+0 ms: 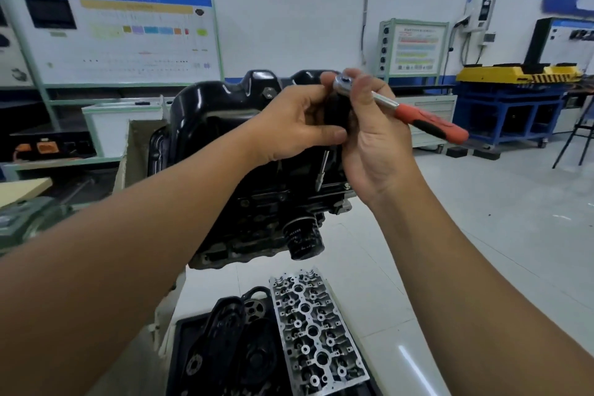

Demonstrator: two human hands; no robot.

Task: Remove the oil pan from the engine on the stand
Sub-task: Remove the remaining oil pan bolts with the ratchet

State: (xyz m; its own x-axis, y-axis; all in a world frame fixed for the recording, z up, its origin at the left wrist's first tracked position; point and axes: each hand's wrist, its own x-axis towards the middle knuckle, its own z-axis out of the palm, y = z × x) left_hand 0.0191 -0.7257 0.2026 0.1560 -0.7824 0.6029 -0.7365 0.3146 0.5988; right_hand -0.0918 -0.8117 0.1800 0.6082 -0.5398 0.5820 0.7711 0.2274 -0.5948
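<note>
The black oil pan [212,112] sits on top of the upturned engine [266,212] on the stand, in the middle of the view. In front of the pan, my right hand [373,138] grips the head of a ratchet wrench [418,116] with an orange handle that points right. An extension bar [323,170] hangs down from the ratchet toward the pan's flange. My left hand [295,125] has its fingers curled round the dark part under the ratchet head, thumb below. What sits between the two hands is hidden.
A black oil filter [303,239] sticks out of the engine's lower side. Below, a tray [183,350] holds a silver cylinder head [316,331] and black covers [238,347]. A training board [115,29] stands at back left, a blue and yellow bench [514,100] at right.
</note>
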